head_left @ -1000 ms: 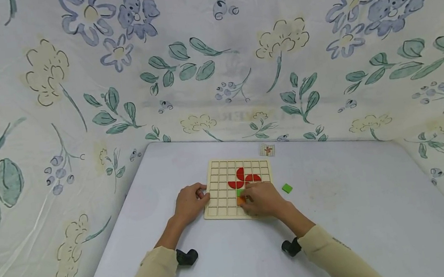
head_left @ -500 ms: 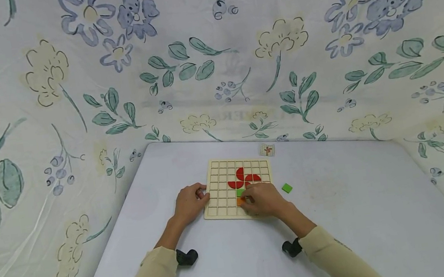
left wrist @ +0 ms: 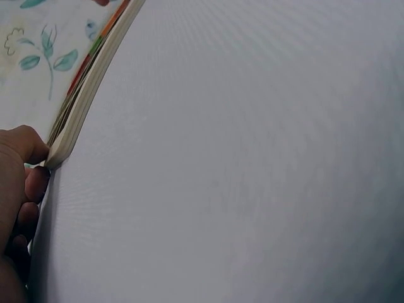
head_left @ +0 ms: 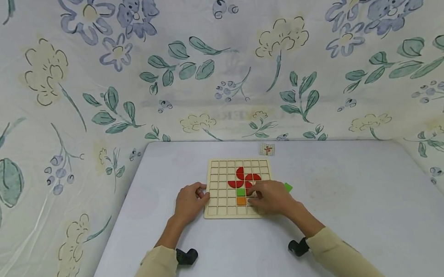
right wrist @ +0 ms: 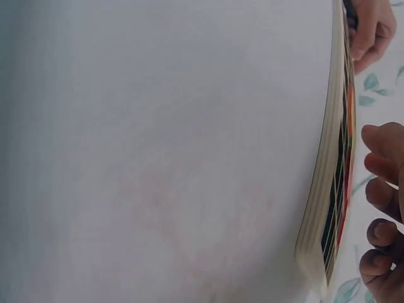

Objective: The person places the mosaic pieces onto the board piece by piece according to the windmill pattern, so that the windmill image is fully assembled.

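A light wooden grid board (head_left: 219,180) lies on the table, bearing several red rounded pieces (head_left: 240,173), a green square tile (head_left: 240,192) and an orange square tile (head_left: 241,201). My left hand (head_left: 188,203) grips the board's left edge; the left wrist view shows the thumb and index finger (left wrist: 38,183) pinching its corner. Over the board's lower right part hovers my right hand (head_left: 272,197), just right of the orange tile. Its fingers (right wrist: 382,189) look loosely bent, with nothing seen between them. It covers some of the grid squares.
Right of the board lies a loose green tile (head_left: 288,187), partly behind the right hand. A small pattern card (head_left: 267,149) sits near the table's back edge. Floral cloth (head_left: 213,65) hangs behind the white table (head_left: 359,209).
My right hand has let go of the orange tile and moved slightly right, so the tile shows fully on the board. The left hand keeps its place.
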`<state>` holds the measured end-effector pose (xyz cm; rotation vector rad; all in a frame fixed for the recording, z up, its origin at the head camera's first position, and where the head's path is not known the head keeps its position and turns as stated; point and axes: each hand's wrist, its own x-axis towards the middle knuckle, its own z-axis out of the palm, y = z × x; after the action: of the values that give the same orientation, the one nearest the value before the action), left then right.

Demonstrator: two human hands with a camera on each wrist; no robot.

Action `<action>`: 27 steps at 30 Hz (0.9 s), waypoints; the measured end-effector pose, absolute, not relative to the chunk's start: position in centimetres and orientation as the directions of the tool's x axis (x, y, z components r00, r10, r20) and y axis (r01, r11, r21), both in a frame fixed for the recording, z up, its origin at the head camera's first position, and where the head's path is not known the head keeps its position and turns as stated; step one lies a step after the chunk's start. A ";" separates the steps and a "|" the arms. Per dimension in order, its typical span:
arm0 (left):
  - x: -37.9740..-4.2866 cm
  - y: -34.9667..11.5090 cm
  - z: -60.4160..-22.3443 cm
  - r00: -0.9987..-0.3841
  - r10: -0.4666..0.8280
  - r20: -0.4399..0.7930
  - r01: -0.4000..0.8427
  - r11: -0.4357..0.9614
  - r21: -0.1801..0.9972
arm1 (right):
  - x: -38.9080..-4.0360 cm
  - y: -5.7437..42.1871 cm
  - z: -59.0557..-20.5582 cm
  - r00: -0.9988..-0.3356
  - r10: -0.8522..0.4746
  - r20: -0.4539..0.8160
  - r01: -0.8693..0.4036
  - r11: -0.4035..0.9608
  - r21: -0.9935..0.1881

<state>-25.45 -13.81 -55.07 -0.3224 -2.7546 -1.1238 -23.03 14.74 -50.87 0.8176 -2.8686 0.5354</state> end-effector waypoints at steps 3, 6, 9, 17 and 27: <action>-25.5 -13.8 -55.1 -0.963 0.145 0.226 0.262 0.693 0.671 | -23.0 15.6 -50.7 -0.859 -0.460 0.223 -0.510 0.800 -0.316; -25.6 -13.9 -55.2 -0.962 0.144 0.230 0.264 0.692 0.671 | -23.0 16.5 -50.6 -0.860 -0.439 0.261 -0.505 0.807 -0.308; -25.6 -13.9 -55.2 -0.963 0.144 0.229 0.263 0.695 0.669 | -23.1 17.5 -50.7 -0.866 -0.413 0.282 -0.487 0.825 -0.287; -25.6 -13.9 -55.3 -0.966 0.150 0.212 0.255 0.696 0.671 | -22.7 20.0 -51.0 -0.877 -0.355 0.324 -0.453 0.837 -0.307; -25.4 -13.8 -55.2 -0.963 0.139 0.229 0.260 0.694 0.671 | -22.5 22.6 -51.8 -0.908 -0.287 0.306 -0.372 0.888 -0.270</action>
<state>-25.44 -13.82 -55.22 -0.3258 -2.7417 -1.1236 -22.52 22.61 -51.85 0.4972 -2.7981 0.4738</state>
